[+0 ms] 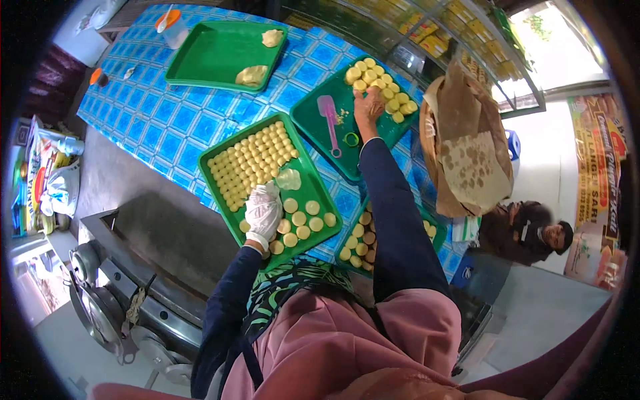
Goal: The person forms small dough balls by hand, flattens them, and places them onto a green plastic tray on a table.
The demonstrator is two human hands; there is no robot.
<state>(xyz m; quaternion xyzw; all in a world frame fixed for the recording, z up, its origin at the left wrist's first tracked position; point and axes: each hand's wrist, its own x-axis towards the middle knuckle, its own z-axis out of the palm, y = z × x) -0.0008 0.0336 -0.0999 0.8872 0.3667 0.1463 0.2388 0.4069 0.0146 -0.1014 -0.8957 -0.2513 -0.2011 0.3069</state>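
My left hand [263,212], in a thin white glove, is over the near green tray [321,178], fingers curled together. What they hold, if anything, is hidden. Rows of small pale yellow balls [250,157] fill that tray's far left part. Flat round dough pieces [299,219] lie in its near right part, beside a pale, whitish translucent piece [289,179]. My bare right hand [369,107] reaches to the darker green tray [313,137]. Its fingers close on a dough round at the edge of a cluster of thick yellow dough rounds [400,100].
A pink spatula [329,117] and a green ring [351,139] lie on the darker tray. Another green tray [213,53] holds two dough lumps. More rounds sit on a tray [360,243] under my right forearm. A paper-lined basket [467,147] stands right; a person [533,230] sits beyond.
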